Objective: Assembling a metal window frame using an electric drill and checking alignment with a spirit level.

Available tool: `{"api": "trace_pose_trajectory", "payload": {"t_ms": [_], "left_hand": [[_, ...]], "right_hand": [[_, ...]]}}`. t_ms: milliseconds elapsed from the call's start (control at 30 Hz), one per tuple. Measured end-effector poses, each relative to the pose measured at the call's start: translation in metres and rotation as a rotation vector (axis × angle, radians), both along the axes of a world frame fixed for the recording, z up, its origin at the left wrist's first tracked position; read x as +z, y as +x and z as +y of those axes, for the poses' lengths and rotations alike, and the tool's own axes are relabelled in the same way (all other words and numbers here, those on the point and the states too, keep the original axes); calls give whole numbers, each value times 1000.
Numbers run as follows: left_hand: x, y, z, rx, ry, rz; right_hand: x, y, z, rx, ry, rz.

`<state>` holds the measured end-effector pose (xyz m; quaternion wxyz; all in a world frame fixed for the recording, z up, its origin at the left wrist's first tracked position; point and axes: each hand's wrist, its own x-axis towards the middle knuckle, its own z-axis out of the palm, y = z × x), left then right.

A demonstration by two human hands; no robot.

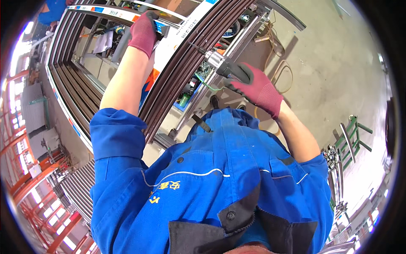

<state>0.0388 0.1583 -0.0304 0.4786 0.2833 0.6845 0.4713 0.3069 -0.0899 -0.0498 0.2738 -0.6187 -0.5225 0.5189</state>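
My right hand [256, 86], in a maroon glove with a dark palm, is closed around the dark grip of a drill [215, 60]. The drill's silver chuck and thin bit point up and left, over a stack of brown metal frames [175, 84]. My left hand [144, 34], gloved alike, is closed at a profile covered in white film [173, 46] along the top of the stack. Beside its fingers shows a small dark grey piece [164, 33]; what lies inside the fingers is hidden.
Beneath the frames runs a silver rail [198, 99], with a blue tray of loose parts [182, 103] next to it. A yellowish hose [287, 80] loops over the grey floor at the right. A green rack [353, 137] stands further right. Another person's blue sleeve [50, 12] shows at the upper left.
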Motion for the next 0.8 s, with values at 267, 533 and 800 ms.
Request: {"api": "trace_pose_trajectory", "payload": {"t_ms": [267,533,800], "left_hand": [[-6,-7,6,-62,-24,74],[23,-30,-72,-712,351,1134],[-48,76,-222,-201,190,-170]], "right_hand": [[9,-4,-5,9,23,-91],[-23,9,-9,37,121,2],[-21,15,-11,115,187,-67]]}}
